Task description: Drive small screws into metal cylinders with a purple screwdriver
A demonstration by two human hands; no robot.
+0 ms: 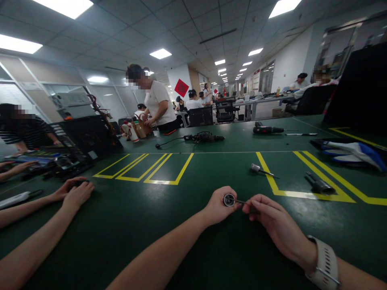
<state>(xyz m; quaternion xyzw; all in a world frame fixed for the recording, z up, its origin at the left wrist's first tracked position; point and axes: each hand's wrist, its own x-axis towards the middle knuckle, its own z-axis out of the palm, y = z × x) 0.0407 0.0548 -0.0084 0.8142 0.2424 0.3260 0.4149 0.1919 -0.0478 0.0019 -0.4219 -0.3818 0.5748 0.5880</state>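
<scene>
My left hand [220, 206] is wrapped around a small round metal part [229, 199], whose ringed end faces me. Between the thumb and fingers of my right hand [267, 211] is a thin dark rod [240, 201]; it reaches across to the round part, though I cannot tell whether it goes inside. Both hands are just above the green table. Beyond them lies a metal cylinder with a thin shaft [260, 170], crossing a yellow tape line. Further right, a larger dark metal cylinder [321, 184] rests on its side within the tape markings.
A power screwdriver [267, 129], a pen [301, 134] and a corded tool [205, 137] lie farther back on the green table [145, 217]. Blue-and-white gloves [352, 153] are at the right. Another person's hands [75, 191] work at the left, near dark equipment [87, 141].
</scene>
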